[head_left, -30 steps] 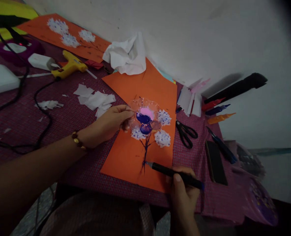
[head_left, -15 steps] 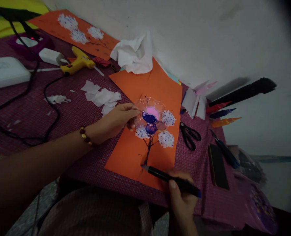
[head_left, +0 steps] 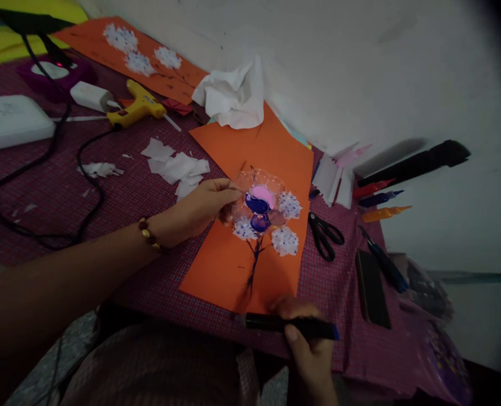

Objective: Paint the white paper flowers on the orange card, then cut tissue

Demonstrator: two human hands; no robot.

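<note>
My left hand (head_left: 210, 206) pinches the left rim of a clear, flower-shaped paint palette (head_left: 278, 183). Pink and dark blue paint lie in its wells. Under it is a sheet of orange paper (head_left: 220, 268) with a dark painted stem and white, blue-specked paper flowers (head_left: 285, 241); the palette hides part of them. My right hand (head_left: 307, 338) is wrapped round a thick black brush pen (head_left: 271, 323) with a blue end. Its blurred tip points left, by the paper's lower edge, below the stem; whether it touches anything I cannot tell.
Black scissors (head_left: 325, 235), a phone (head_left: 373, 288) and a cutter (head_left: 386, 262) lie to the right. Paint tubes (head_left: 386, 213) rest near the wall. Crumpled tissue (head_left: 233, 96) is behind; a yellow glue gun (head_left: 136, 106), its cord (head_left: 81, 155) and paper scraps (head_left: 176, 166) lie left.
My right hand has drawn the brush pen down and slightly left, off the foot of the painted stem to the paper's lower edge. My left hand still holds the palette in place.
</note>
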